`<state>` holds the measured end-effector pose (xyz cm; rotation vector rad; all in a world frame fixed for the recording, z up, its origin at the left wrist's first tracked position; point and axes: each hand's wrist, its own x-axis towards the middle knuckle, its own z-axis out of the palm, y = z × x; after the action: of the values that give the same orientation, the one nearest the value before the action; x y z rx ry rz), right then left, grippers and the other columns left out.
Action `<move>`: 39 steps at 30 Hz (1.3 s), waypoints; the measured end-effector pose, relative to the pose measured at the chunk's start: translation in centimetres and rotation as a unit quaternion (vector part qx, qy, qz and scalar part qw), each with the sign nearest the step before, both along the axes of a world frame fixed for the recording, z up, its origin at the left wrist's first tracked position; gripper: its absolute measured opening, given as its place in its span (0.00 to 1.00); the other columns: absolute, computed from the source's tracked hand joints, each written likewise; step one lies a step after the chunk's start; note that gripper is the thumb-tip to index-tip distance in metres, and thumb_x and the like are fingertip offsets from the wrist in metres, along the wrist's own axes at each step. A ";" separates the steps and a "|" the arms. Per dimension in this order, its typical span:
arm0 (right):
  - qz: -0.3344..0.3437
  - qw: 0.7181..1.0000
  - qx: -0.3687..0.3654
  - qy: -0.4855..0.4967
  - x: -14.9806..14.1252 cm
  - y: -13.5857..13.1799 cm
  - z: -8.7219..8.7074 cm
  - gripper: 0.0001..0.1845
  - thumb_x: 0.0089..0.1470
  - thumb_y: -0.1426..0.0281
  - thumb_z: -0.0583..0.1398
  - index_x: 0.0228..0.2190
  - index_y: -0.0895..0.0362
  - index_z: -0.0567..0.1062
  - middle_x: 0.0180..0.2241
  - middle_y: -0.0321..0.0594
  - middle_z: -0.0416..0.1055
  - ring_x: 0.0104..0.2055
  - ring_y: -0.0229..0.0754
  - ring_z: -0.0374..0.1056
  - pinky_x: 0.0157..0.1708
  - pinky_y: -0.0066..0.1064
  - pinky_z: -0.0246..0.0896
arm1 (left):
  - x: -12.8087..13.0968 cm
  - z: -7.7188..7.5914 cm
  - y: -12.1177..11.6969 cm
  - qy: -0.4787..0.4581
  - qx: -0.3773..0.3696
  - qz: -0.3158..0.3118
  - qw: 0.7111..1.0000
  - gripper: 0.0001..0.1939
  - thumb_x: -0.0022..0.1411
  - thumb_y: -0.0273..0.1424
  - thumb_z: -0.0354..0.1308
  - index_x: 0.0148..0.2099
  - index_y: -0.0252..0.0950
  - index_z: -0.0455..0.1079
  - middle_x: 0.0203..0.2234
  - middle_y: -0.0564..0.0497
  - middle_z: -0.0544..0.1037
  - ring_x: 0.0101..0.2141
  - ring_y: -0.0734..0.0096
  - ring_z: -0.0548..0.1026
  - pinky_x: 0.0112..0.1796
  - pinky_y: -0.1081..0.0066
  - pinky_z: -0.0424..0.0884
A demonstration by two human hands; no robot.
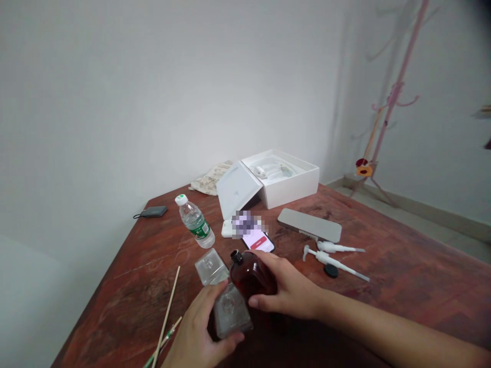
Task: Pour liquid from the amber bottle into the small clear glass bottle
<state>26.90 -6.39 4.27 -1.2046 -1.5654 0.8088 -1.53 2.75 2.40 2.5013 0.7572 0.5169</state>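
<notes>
Brown see-through bottle with an open neck [249, 278] is on the near side of the open white cardboard box [293, 190], gripped round its body by the right hand [291, 286]. It's tilted, long axis running from the mouth at far left to the base at near right, so the mouth sits on the left hand's [197, 317] side. That left hand has fingers and thumb round a square clear plastic tray [232, 313], just beside the bottle.

Counting stuff on the reddish-brown wooden worktop [134, 271]: one brown bottle, two clear square pieces (can't tell if they're hinged together), two white plastic pumps [330, 258] and one round black cap [331, 271] near-right of the box, plus one clear water bottle with a green label [197, 223] to its near left. Can't count the thin sticks [169, 302] for sure.
</notes>
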 end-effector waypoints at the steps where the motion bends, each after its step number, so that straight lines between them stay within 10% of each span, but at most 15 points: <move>1: 0.012 1.000 -0.014 0.010 0.0 0.0 0.1 0.33 0.56 0.50 0.73 0.55 0.56 0.77 0.41 0.41 0.81 0.39 0.51 0.77 0.39 0.36 0.70 | 0.0 0.0 -0.1 0.009 -0.004 0.005 1.000 0.44 0.59 0.35 0.78 0.73 0.45 0.67 0.66 0.41 0.78 0.63 0.42 0.79 0.65 0.48 0.76; 25: 0.050 0.994 -0.070 -0.064 0.8 -0.1 1.6 0.37 0.49 0.46 0.73 0.51 0.57 0.76 0.33 0.39 0.79 0.30 0.47 0.72 0.30 0.32 0.62 | -0.1 -1.6 0.3 -0.015 -0.015 0.039 0.999 0.47 0.53 0.27 0.75 0.73 0.46 0.67 0.67 0.43 0.78 0.64 0.43 0.78 0.68 0.49 0.71; 39: 0.041 0.991 -0.054 -0.116 0.9 -0.2 1.6 0.49 0.49 0.49 0.75 0.65 0.58 0.72 0.42 0.47 0.86 0.38 0.55 0.82 0.37 0.36 0.71 | 0.9 1.3 -0.3 -0.010 -0.069 0.033 0.997 0.44 0.53 0.27 0.74 0.71 0.42 0.70 0.65 0.39 0.79 0.64 0.41 0.77 0.68 0.46 0.70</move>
<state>27.80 -6.61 5.85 -1.3594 -1.7894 0.8398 -0.59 2.45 3.66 2.3472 0.8411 0.4931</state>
